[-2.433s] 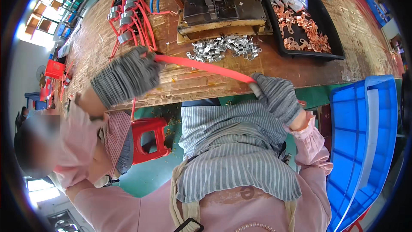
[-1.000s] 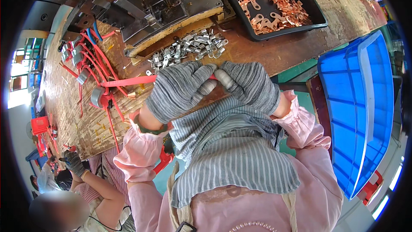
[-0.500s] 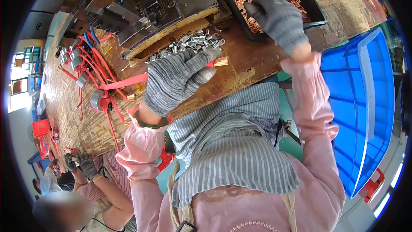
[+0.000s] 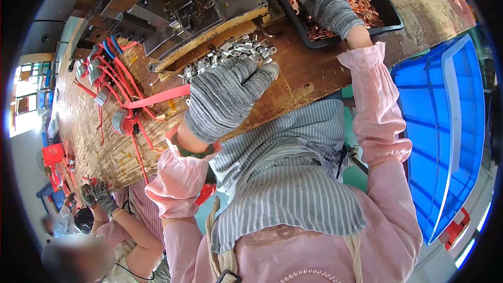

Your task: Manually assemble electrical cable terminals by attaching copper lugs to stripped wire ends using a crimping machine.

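Note:
My left hand (image 4: 225, 99), in a grey striped knit glove, is closed round a red cable (image 4: 162, 97) just above the table's front edge. The cable runs left to a bundle of red cables with grey clamp-like parts (image 4: 121, 120); its other end is hidden by the hand. Silver metal lugs (image 4: 230, 53) lie in a heap right behind my fingers. Over a black tray (image 4: 377, 29) of copper lugs (image 4: 359, 2), my right hand (image 4: 331, 11), gloved alike, has its fingers curled together at the pieces. Whether a lug is between them does not show.
A dark metal press (image 4: 194, 15) stands on the wooden table (image 4: 293, 78) behind the silver lugs. To my right is a large blue plastic bin (image 4: 440, 126). At lower left a co-worker's gloved hands (image 4: 102, 197) are at the same table.
My right hand has moved left and away from me in the tray. The left hand has shifted slightly right and turned, and the cable's bare copper end has gone out of sight.

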A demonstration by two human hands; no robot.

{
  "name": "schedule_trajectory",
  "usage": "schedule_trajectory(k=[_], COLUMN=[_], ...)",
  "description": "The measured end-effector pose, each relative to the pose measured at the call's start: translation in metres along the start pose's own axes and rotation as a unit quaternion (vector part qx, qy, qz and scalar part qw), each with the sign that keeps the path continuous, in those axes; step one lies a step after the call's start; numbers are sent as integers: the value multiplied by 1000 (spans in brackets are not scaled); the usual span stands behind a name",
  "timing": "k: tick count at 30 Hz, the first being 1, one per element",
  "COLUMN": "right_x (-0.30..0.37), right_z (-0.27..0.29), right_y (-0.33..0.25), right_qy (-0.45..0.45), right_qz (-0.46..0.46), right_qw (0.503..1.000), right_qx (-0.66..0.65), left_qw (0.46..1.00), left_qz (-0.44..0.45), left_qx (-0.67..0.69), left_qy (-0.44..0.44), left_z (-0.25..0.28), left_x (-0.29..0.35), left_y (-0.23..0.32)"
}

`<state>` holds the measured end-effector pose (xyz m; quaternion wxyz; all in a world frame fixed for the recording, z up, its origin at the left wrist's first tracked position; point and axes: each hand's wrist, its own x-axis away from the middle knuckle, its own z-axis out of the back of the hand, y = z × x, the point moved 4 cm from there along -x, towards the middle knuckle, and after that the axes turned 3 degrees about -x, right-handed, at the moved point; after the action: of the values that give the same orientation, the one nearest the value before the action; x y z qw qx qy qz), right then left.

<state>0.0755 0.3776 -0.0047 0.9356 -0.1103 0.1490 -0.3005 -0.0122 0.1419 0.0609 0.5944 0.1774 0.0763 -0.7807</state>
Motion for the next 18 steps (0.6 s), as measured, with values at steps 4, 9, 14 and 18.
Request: schedule_trajectory(k=[4, 9, 14, 18], right_x=[10, 70, 95, 98], right_z=[33, 58, 33, 24], right_y=[-9, -54, -73, -80], right_qy=[146, -25, -140, -153], right_qz=[31, -23, -35, -2], right_qw=[952, 842, 859, 830], right_qx=[-265, -538, -492, -537], left_qw=[1000, 993, 995, 995], left_qz=[17, 53, 41, 43], left_qx=[4, 92, 82, 80], left_qy=[-12, 48, 38, 33], left_z=[-1, -2, -3, -9], left_x=[-5, 7, 8, 11], left_y=[-1, -14, -13, -13])
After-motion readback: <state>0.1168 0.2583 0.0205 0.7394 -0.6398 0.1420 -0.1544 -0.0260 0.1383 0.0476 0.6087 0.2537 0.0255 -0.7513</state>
